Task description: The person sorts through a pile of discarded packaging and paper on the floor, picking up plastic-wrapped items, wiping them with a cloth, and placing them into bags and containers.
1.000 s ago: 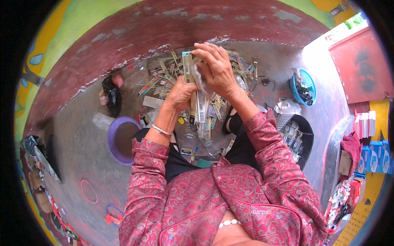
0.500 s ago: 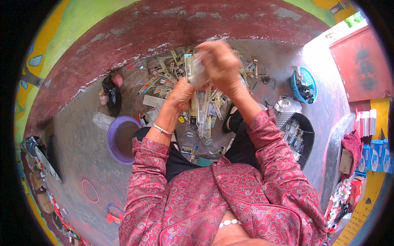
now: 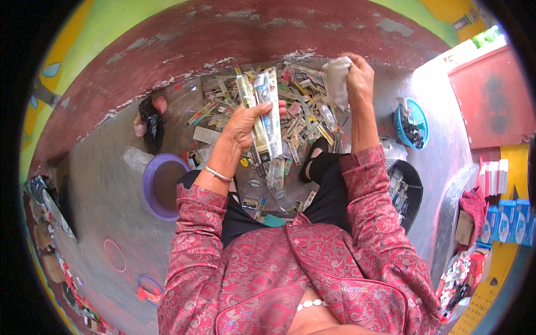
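Observation:
My left hand grips a few long, narrow clear packets with card backing, fanned upward, the thumb lying across them. What is sealed inside them is too small to make out. Off to the right and raised, my right hand pinches a crumpled whitish cloth that hangs down from the fingers. Below both hands, a wide heap of similar flat packets spreads over the floor, reaching between my feet.
A purple basin stands left of my legs. To the right are a black tub of packets and a blue basket holding dark items. A black plastic bag lies by the maroon wall. Blue boxes are stacked far right.
My right hand, blurred over the packets before, has moved right and away from them with the whitish cloth. The packets in my left hand now show fully, fanned apart.

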A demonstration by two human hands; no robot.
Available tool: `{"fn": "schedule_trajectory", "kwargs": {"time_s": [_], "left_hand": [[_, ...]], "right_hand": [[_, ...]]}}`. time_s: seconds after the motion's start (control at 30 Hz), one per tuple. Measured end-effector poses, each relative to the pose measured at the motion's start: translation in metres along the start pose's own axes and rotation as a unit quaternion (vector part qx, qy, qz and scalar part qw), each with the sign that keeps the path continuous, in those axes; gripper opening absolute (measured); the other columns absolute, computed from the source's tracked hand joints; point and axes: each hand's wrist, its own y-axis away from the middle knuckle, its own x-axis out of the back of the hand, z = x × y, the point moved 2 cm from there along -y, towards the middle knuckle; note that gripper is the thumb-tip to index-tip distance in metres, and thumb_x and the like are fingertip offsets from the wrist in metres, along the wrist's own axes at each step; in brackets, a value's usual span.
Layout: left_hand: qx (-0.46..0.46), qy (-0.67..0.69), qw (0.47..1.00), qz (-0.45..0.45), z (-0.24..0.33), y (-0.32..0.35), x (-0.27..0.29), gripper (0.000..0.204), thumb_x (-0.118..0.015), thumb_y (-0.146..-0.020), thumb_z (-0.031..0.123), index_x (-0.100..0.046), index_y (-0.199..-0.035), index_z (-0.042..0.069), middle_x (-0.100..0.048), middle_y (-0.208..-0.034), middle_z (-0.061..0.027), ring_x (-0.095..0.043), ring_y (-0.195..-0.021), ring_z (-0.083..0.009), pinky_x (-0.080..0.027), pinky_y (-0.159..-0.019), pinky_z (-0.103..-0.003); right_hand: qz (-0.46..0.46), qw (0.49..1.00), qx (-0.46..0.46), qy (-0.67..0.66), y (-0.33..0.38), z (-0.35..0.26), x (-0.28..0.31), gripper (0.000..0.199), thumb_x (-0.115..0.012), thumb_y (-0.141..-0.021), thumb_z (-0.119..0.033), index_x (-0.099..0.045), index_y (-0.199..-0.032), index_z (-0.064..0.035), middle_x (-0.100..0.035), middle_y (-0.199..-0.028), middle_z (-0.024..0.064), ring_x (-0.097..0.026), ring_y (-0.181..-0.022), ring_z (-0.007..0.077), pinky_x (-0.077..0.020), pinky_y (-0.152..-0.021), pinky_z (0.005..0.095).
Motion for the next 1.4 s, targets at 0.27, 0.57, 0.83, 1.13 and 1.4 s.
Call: {"fn": "schedule_trajectory", "kwargs": {"time_s": [0.27, 0.57, 0.83, 1.13, 1.4], "left_hand": [[-0.060, 0.065, 0.994, 0.061, 0.006, -0.009, 0.022, 0.035, -0.055, -0.084, 0.011, -0.048, -0.114, -0.007, -0.057, -0.109, -0.0145, -0.057, -0.098, -0.0202, -0.048, -0.084, -0.030], [-0.043, 0.089, 0.994, -0.047, 0.004, -0.009, 0.017, 0.046, -0.044, -0.090, 0.032, -0.045, -0.116, -0.005, -0.052, -0.115, -0.0168, -0.050, -0.109, -0.0244, -0.042, -0.092, -0.037], [-0.011, 0.081, 0.987, -0.136, 0.011, 0.002, -0.005, 0.062, -0.029, -0.091, 0.048, -0.036, -0.126, -0.004, -0.042, -0.127, -0.0204, -0.046, -0.113, -0.0289, -0.037, -0.097, -0.040], [-0.043, -0.009, 0.988, -0.150, 0.016, 0.001, -0.011, 0.064, -0.025, -0.091, 0.048, -0.030, -0.130, -0.002, -0.038, -0.131, -0.0187, -0.042, -0.118, -0.0282, -0.036, -0.097, -0.040], [-0.030, 0.022, 0.980, -0.194, 0.017, 0.003, -0.011, 0.061, -0.044, -0.088, 0.037, -0.028, -0.131, -0.002, -0.041, -0.128, -0.0208, -0.046, -0.114, -0.0291, -0.038, -0.096, -0.040]], "right_hand": [[-0.416, 0.874, -0.164, 0.189, 0.095, -0.023, -0.061, 0.053, -0.054, -0.080, -0.051, -0.063, -0.077, 0.0013, -0.060, -0.070, 0.0090, -0.055, -0.065, 0.0146, -0.0427, -0.061, 0.0288], [-0.564, 0.805, -0.099, 0.155, 0.119, -0.019, -0.085, 0.031, -0.056, -0.082, -0.031, -0.062, -0.081, -0.0001, -0.055, -0.067, -0.0029, -0.048, -0.062, 0.0056, -0.0388, -0.055, 0.0247], [-0.588, 0.790, -0.121, 0.122, 0.114, -0.008, -0.079, 0.024, -0.056, -0.081, -0.024, -0.062, -0.087, -0.0008, -0.059, -0.074, -0.0030, -0.052, -0.063, 0.0052, -0.0418, -0.059, 0.0220], [-0.549, 0.823, -0.136, -0.042, 0.127, -0.028, -0.082, 0.027, -0.063, -0.078, -0.027, -0.061, -0.091, -0.0030, -0.056, -0.076, -0.0028, -0.048, -0.066, 0.0048, -0.0359, -0.054, 0.0205], [-0.603, 0.776, -0.182, -0.032, 0.121, -0.022, -0.076, 0.019, -0.058, -0.076, -0.014, -0.060, -0.089, -0.0011, -0.059, -0.077, -0.0007, -0.053, -0.068, 0.0070, -0.0415, -0.062, 0.0218]]}}
